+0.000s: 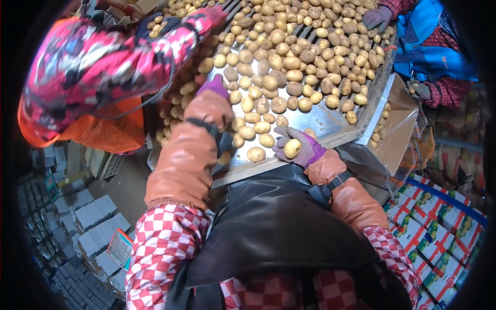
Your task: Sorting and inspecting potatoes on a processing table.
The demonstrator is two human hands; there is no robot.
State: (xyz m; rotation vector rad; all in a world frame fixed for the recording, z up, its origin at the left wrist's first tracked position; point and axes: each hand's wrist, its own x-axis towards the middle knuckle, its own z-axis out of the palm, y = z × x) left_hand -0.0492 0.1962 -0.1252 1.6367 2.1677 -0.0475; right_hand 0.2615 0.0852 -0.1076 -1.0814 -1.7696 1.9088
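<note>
My right hand (297,147), in a purple work glove, is palm up at the front edge of a metal sorting table (300,118). One yellow potato (292,148) rests in its palm, with the fingers spread around it. Farther forward and to the left is my left hand (214,86), also in a purple glove. The brown sleeve cover hides most of it, so its fingers and anything in them cannot be seen. Near it lie loose potatoes (247,104) on the shiny metal. Several potatoes (262,127) lie between my two hands.
A heap of potatoes (294,62) covers the slatted far part. At left, a co-worker's pink patterned sleeve (97,73) reaches over the table. Another co-worker's gloved hand (378,18) touches potatoes at far right. An open lined carton (395,128) stands against the right edge. Printed boxes (434,228) are stacked below.
</note>
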